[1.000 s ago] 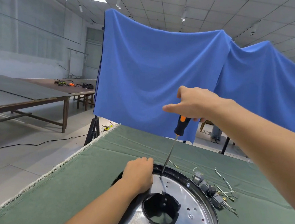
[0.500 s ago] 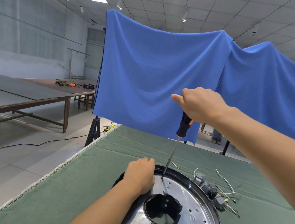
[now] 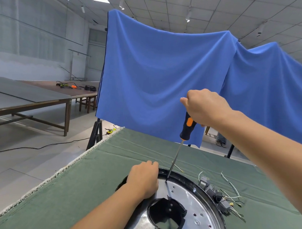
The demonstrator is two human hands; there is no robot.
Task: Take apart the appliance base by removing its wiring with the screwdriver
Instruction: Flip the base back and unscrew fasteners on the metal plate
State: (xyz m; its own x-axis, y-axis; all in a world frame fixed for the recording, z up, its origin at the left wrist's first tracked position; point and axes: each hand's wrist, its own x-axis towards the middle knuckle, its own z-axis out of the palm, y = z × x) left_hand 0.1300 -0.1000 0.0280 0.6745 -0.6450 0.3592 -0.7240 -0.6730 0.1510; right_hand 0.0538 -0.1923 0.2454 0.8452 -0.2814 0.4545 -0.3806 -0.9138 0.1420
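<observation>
The round appliance base [image 3: 200, 210] lies on the green cloth, a shiny metal plate with a black rim and a black-edged hole in the middle. My left hand [image 3: 143, 179] grips its rim at the far left side. My right hand [image 3: 203, 108] holds the black and orange handle of the screwdriver [image 3: 187, 128] from above. The shaft stands nearly upright, and its tip touches the plate just inside the far rim, next to my left hand. Loose wiring with small grey connector blocks [image 3: 216, 196] lies on the cloth right of the base.
The green-covered table [image 3: 104, 174] has its left edge running diagonally, with floor beyond. A blue cloth backdrop [image 3: 159, 75] hangs behind the table on stands. Long tables [image 3: 29, 96] stand at the left, and a black cable crosses the floor.
My right hand has shifted slightly right and turned on the screwdriver handle while the tip stays at the same spot. My left hand keeps its grip on the rim.
</observation>
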